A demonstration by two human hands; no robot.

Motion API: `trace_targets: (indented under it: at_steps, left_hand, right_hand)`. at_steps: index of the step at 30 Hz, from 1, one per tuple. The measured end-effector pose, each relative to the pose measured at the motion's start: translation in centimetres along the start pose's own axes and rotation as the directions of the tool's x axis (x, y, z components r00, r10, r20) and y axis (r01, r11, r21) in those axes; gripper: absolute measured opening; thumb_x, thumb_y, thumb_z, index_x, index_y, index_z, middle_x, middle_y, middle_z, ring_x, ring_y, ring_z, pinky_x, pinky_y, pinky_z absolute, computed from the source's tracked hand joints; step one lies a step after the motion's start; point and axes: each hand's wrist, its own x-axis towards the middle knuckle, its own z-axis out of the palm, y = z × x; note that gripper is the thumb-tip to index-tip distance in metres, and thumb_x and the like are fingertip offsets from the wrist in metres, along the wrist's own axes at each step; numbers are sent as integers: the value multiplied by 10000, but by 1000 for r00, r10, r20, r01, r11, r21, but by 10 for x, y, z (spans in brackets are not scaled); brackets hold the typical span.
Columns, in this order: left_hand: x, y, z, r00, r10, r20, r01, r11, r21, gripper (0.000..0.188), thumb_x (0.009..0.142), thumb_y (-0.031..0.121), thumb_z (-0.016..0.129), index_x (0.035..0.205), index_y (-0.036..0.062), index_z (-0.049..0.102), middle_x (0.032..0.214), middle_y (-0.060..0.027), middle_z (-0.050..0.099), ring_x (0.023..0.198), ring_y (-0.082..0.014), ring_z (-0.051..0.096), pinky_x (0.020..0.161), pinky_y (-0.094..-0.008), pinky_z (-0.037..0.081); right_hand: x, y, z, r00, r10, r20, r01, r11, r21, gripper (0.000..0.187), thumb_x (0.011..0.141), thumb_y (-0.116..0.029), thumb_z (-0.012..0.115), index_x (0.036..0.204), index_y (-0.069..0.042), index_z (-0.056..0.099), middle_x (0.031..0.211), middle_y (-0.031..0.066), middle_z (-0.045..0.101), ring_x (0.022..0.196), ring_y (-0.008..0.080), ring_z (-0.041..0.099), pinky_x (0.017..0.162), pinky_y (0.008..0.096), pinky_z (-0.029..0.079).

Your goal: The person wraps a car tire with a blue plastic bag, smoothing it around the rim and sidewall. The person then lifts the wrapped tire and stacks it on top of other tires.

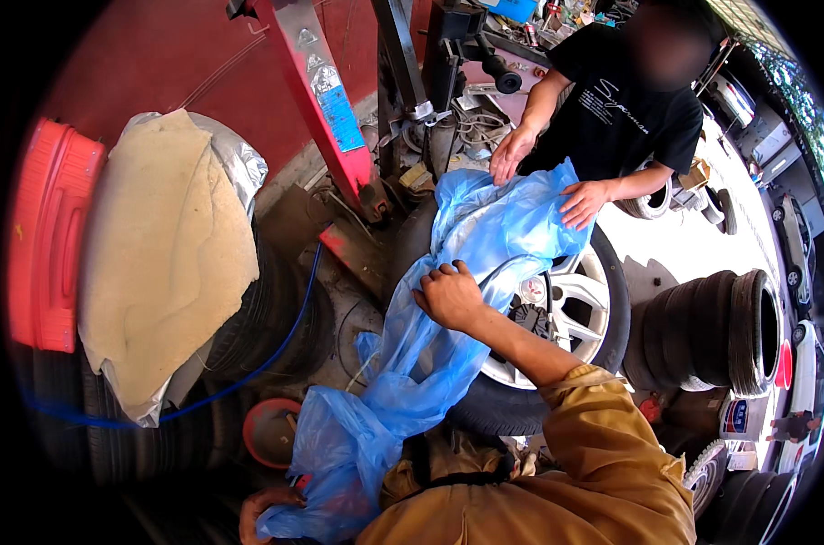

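A long, crumpled blue plastic bag (439,386) drapes over the left and far part of a car wheel (603,291) with a light alloy rim and black tyre. My right hand (453,298) is closed on the plastic above the wheel, its fingers curled into the folds. At the lower left edge my left hand (265,509) grips the bag's near end, with part of its fingers hidden under the film. Across from me a person in a black T-shirt (603,109) has both hands at the bag's far end. A dark hose (548,304) crosses the rim.
A red and black machine post (326,109) rises behind the wheel. Left stand stacked tyres (267,336) topped by a beige cloth (162,263), a red plastic container (53,236) and a blue hose (289,350). A red bowl (271,434) sits low. More tyres (712,331) are stacked right.
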Motion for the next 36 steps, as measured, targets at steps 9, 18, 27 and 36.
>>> trace_targets:
  at_steps: [9, 18, 27, 36]
  left_hand:
    - [207, 34, 57, 329, -565, 756, -240, 725, 646, 850, 747, 131, 782, 1486, 36, 374, 1395, -168, 462, 1256, -359, 492, 1044, -423, 427]
    - [394, -34, 80, 861, -39, 508, -86, 972, 220, 667, 947, 279, 681, 1480, 17, 378, 1497, -199, 430, 1411, -303, 397, 1144, -452, 328]
    - [374, -97, 181, 980, 24, 197, -186, 467, 864, 990, 717, 631, 762, 1388, -29, 456, 1430, -254, 415, 1295, -394, 429, 1043, -549, 324]
    - [419, -152, 93, 796, 262, -545, 86, 843, 531, 256, 857, 14, 582, 1091, -19, 679, 932, -208, 713, 885, -291, 716, 809, -367, 528]
  right_hand:
    - [-16, 21, -18, 815, 348, -462, -174, 909, 378, 258, 926, -292, 616, 1019, -61, 681, 1059, 121, 678, 1034, 323, 618, 898, 432, 463]
    - [-21, 278, 38, 351, 927, -133, -402, 278, 873, 579, 802, -305, 811, 1151, 82, 559, 796, 162, 672, 528, 248, 634, 435, 375, 518]
    - [86, 305, -19, 447, 819, 359, 123, -454, 882, 204, 870, 29, 588, 1057, 105, 561, 877, 231, 691, 601, 329, 710, 500, 386, 626]
    - [103, 342, -12, 566, 805, -176, 123, 129, 984, 207, 870, -123, 729, 1023, 11, 690, 863, 47, 683, 751, 130, 623, 696, 259, 475]
